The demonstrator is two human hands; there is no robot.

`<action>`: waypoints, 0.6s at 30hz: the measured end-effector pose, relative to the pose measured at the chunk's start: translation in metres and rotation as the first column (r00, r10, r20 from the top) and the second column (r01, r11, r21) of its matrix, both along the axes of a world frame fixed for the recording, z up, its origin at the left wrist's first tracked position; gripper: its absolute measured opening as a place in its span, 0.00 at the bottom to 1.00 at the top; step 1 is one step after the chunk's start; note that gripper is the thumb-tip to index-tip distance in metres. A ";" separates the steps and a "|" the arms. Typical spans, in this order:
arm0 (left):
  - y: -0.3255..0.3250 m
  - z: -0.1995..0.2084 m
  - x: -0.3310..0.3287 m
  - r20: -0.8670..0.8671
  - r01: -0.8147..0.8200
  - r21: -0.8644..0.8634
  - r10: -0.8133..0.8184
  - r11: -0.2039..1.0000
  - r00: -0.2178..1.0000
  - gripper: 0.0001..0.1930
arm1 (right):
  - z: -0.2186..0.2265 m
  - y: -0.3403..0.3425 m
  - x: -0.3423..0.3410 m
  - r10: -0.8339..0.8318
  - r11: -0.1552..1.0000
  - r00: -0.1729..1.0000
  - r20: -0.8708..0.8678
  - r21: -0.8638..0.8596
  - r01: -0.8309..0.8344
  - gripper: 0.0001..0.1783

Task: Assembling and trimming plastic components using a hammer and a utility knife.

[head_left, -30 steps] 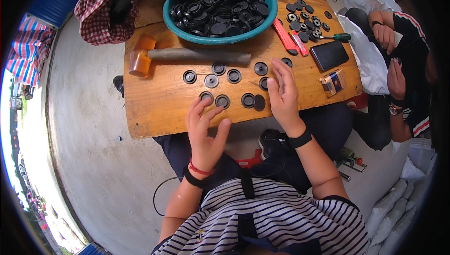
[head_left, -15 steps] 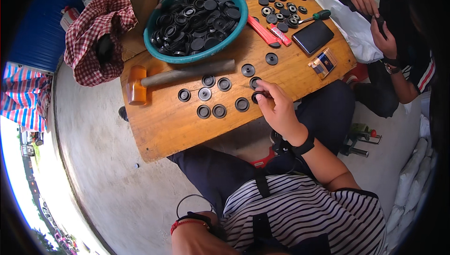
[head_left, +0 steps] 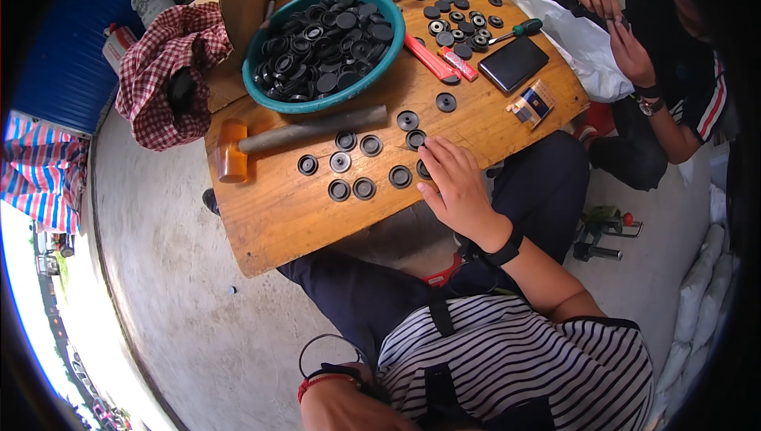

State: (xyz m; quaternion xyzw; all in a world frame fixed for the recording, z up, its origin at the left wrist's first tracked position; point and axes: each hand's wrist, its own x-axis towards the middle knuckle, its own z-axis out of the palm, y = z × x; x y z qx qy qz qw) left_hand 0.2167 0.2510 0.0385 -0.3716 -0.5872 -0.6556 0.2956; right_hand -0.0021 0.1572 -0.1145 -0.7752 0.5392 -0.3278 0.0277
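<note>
My right hand (head_left: 460, 193) lies over the wooden table's near edge, its fingers stretched out. Its fingertips touch or hover at a black round disc (head_left: 415, 139), and another disc (head_left: 422, 169) is partly covered by the fingers. To the left, several similar black discs, such as a ridged one (head_left: 400, 177), lie spread out singly. A flatter disc with a central stub (head_left: 407, 120) sits just beyond the fingertips. My left hand (head_left: 353, 371) is low in the view near my lap, by a dark loop; its fingers are hidden.
A mallet (head_left: 232, 151) lies left on the table (head_left: 277, 233). Behind it stands a teal basin (head_left: 252, 86) full of black discs. A red cutter (head_left: 432, 59), screwdriver (head_left: 527, 27), black wallet-like case (head_left: 514, 63) and small pack (head_left: 531, 104) lie right. A co-worker's hands (head_left: 630, 55) are beyond.
My right hand has gone from curled fingers at a disc to fingers stretched out over the discs. The whole view has shifted slightly; the left arm stays low.
</note>
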 end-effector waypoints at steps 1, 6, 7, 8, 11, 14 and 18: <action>0.002 -0.001 -0.002 0.027 0.037 -0.058 -0.036 0.998 0.999 0.15 | -0.004 -0.002 0.002 -0.003 1.000 1.000 -0.027 0.000 0.003 0.25; 0.005 -0.001 0.000 0.039 0.042 -0.042 -0.041 0.998 0.998 0.17 | 0.008 -0.017 0.015 0.039 0.999 0.999 0.034 -0.004 -0.039 0.27; 0.004 -0.002 0.001 0.030 0.036 -0.052 -0.034 0.998 0.999 0.19 | 0.013 -0.022 0.016 0.056 0.998 0.995 0.079 -0.006 -0.056 0.25; 0.002 -0.001 0.001 0.029 0.032 -0.053 -0.031 0.998 0.999 0.19 | 0.017 -0.026 0.017 0.071 0.997 0.990 0.123 -0.007 -0.071 0.24; -0.002 0.000 0.000 -0.058 0.011 -0.117 -0.018 0.993 0.998 0.23 | 0.029 -0.040 0.038 0.285 0.956 0.954 0.099 0.038 -0.289 0.17; 0.012 -0.015 -0.007 -0.018 0.051 -0.210 -0.056 0.976 0.998 0.19 | 0.026 -0.053 0.063 0.298 0.954 0.954 -0.042 0.039 -0.297 0.09; 0.008 -0.016 -0.004 -0.181 -0.147 -0.025 0.140 0.989 0.974 0.19 | 0.024 -0.070 0.087 0.226 0.973 0.961 -0.162 -0.012 -0.231 0.02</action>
